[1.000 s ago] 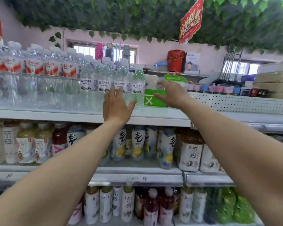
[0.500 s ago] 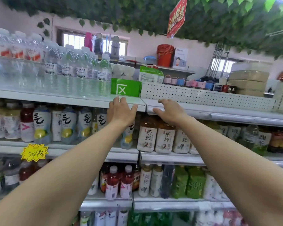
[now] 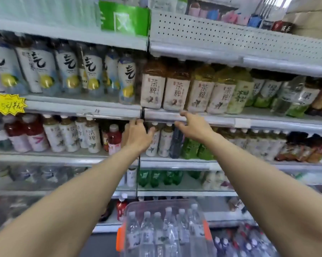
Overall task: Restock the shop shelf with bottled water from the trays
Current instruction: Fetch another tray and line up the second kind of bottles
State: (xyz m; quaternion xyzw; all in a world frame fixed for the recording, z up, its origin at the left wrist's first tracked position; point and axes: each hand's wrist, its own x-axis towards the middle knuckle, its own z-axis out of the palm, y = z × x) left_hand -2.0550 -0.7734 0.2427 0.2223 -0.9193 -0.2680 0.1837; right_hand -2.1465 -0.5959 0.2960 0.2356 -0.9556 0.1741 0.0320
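The bottled water [image 3: 165, 230] stands low in the middle of the view, a clear film-wrapped pack of white-capped bottles with orange patches on its two sides, in front of the lowest shelves and between the person's forearms. A second pack [image 3: 249, 245] lies just to its right, at the bottom edge (too blurred to read its labels).

Neither grip holds anything. The left grip [image 3: 138, 136] is raised with its back to the camera, fingers loosely bent, in front of the dark upright where two shelf sections meet. The right grip [image 3: 193, 127] is just beside it, fingers spread and relaxed, with the fingertips at the shelf rail [image 3: 221, 121]; whether they touch the rail I cannot tell.

On that rail's shelf, directly above the right grip, stand the tea bottles [image 3: 176, 89] with cream labels. To their left is a row of lemon-labelled bottles [image 3: 67, 73]. A yellow starburst price tag [image 3: 8, 105] hangs on the rail at far left. Behind the left grip's level, red drink bottles [image 3: 113, 138] stand upright. One shelf lower are green bottles [image 3: 156, 178]. At the top, a green carton [image 3: 124, 17] sits beside a white perforated panel [image 3: 230, 34].
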